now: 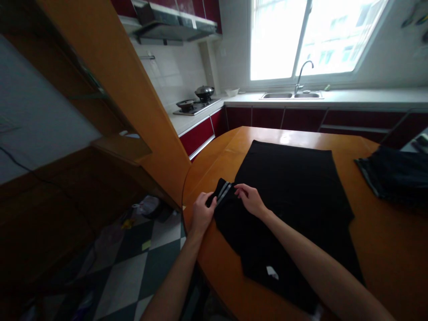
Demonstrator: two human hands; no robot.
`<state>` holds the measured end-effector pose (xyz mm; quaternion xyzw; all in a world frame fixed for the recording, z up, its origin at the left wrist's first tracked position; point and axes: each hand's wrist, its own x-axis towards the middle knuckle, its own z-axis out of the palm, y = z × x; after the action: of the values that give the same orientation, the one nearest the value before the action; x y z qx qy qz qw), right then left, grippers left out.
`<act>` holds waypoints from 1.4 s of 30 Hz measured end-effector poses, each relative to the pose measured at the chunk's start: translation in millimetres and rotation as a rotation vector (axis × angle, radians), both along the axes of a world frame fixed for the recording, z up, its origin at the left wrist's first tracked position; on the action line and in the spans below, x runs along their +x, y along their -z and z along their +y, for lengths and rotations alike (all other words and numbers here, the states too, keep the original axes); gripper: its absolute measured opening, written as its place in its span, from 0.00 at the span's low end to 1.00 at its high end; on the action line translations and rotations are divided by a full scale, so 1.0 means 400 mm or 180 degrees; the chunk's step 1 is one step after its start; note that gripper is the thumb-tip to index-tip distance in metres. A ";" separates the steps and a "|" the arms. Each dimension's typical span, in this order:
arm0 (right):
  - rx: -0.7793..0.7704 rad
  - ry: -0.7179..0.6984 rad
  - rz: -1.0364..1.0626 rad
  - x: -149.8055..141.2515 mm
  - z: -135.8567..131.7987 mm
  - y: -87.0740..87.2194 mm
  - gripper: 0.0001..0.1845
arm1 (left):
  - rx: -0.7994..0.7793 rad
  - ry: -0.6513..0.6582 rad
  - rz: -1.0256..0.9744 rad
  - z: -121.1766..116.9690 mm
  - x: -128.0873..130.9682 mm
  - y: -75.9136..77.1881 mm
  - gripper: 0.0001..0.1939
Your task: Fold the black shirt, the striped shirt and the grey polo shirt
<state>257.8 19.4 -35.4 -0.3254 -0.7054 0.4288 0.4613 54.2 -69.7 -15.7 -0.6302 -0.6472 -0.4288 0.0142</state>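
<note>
A black shirt (294, 178) lies spread on the wooden table, with a small white label (272, 272) near its close end. Two pale stripes (223, 191) run across the cuff of its left-side sleeve. My left hand (203, 211) pinches the edge of that striped cuff between thumb and fingers at the table's left side. Just right of the stripes, my right hand (250, 200) hovers over or lightly touches the sleeve. Its fingers are loosely bent and slightly apart, with no cloth visibly gripped.
Dark folded clothes (397, 174) are piled at the right of the round-edged wooden table (214, 156). A wooden partition (157, 111) rises on the left. Behind are a stove (197, 107) with pans and a sink (277, 95). Bags (149, 206) lie on the checkered floor.
</note>
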 end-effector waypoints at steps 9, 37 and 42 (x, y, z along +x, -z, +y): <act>-0.0122 0.0481 -0.0329 0.009 -0.002 -0.028 0.22 | -0.0192 0.1473 0.0251 -0.013 0.073 -0.012 0.09; -0.0209 0.1442 -0.0757 0.038 0.012 -0.015 0.12 | -0.0503 0.1425 -0.0009 -0.039 0.044 -0.026 0.07; -0.0141 0.1457 -0.0949 0.035 0.013 -0.008 0.11 | -0.0619 0.1958 0.0826 -0.046 0.056 -0.025 0.09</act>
<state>271.9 24.5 -32.3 -0.5458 -0.6640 0.2760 0.4300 76.5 -87.9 -5.6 -0.8434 -0.4575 -0.2656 -0.0936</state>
